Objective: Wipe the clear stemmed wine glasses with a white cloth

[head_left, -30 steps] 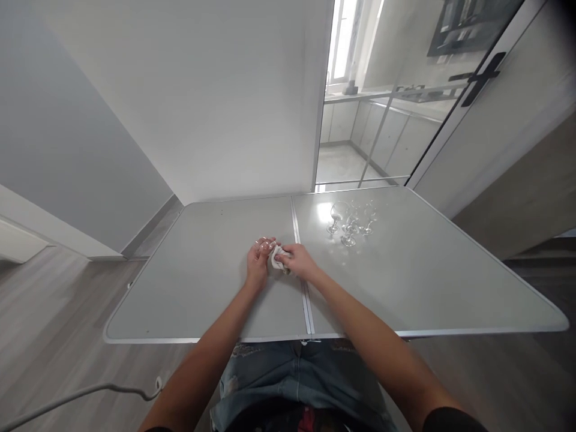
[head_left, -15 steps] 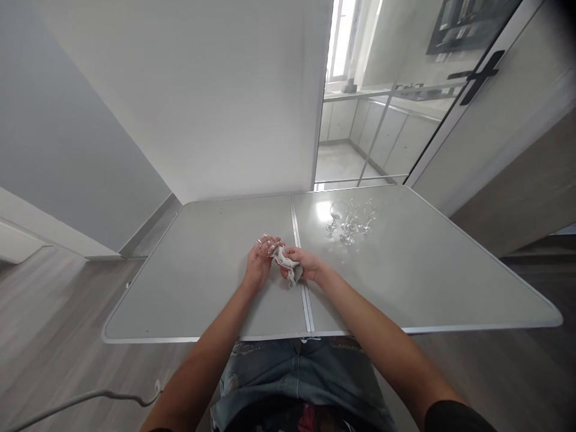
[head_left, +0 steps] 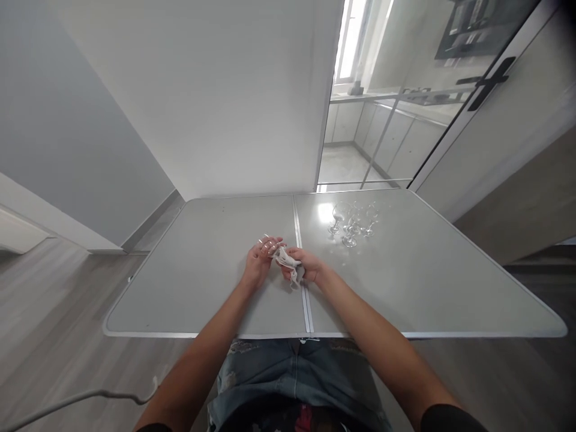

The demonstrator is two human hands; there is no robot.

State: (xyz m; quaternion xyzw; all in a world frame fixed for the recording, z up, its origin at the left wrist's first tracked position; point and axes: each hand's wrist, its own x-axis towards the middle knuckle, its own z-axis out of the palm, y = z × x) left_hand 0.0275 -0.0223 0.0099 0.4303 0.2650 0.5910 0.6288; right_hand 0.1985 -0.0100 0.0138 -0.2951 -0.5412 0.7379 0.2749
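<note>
My left hand is closed around a small clear stemmed glass above the middle of the grey folding table. My right hand grips a crumpled white cloth and presses it against the glass. Both hands meet just left of the table's centre seam.
Several clear stemmed glasses stand in a group at the far right half of the table. A white wall rises behind the table, and a glass door opens to a kitchen at the right. A white cable lies on the wooden floor at the lower left.
My right hand has turned and pulled the cloth slightly toward me, so more of it hangs loose. The left hand keeps the glass in about the same place.
</note>
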